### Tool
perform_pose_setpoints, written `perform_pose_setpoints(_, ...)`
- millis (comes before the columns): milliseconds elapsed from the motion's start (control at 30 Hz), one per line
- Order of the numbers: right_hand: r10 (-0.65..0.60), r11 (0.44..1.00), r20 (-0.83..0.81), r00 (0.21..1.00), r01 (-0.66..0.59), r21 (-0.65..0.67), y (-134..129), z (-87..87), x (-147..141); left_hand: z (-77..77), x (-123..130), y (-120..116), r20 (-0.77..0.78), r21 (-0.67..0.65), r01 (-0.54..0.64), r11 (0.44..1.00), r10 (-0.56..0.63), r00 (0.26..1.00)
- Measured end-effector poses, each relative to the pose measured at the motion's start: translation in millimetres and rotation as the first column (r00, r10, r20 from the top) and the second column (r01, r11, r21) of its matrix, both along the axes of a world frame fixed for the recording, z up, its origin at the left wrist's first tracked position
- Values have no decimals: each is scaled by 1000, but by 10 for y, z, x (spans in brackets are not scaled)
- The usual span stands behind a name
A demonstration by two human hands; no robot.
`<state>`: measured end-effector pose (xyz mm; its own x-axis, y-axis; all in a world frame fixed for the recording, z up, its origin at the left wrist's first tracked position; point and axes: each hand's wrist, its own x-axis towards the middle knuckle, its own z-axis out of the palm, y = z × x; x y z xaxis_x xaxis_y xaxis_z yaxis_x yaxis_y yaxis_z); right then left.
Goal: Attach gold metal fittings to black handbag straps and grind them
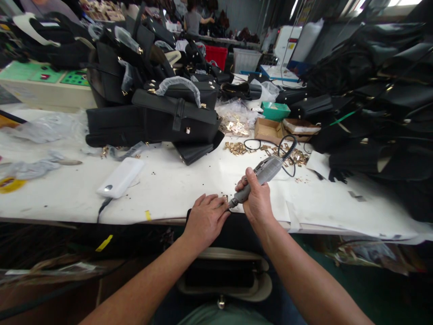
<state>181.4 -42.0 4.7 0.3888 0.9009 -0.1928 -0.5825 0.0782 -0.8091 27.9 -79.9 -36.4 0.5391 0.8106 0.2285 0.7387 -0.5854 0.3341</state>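
My right hand (257, 194) grips a grey electric screwdriver (267, 170), its tip slanting down to the left. Beside that tip, my left hand (207, 219) is closed on the flap of a black handbag (241, 225) at the table's front edge. A small gold metal fitting (225, 198) shows just beyond my left fingertips. Exactly what the screwdriver tip touches is hidden by my thumb and fingers. The bag's body hangs below the table edge over my lap, its pale-edged opening (233, 255) facing up.
Black handbags (176, 117) with plastic-wrapped handles pile up behind, and more (372, 113) at right. Loose gold fittings (237, 148) lie near a cardboard box (269, 130) and a green box (275, 110). A white power bank (122, 177) with a cable sits left. A person (193, 21) stands far back.
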Motion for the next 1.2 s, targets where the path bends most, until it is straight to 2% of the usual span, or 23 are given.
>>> perform_pose_setpoints(1200, -33, 999, 141, 990, 37, -25, 1, -106, 20, 29, 4, 5, -5, -21, -7, 1000, 7, 1000)
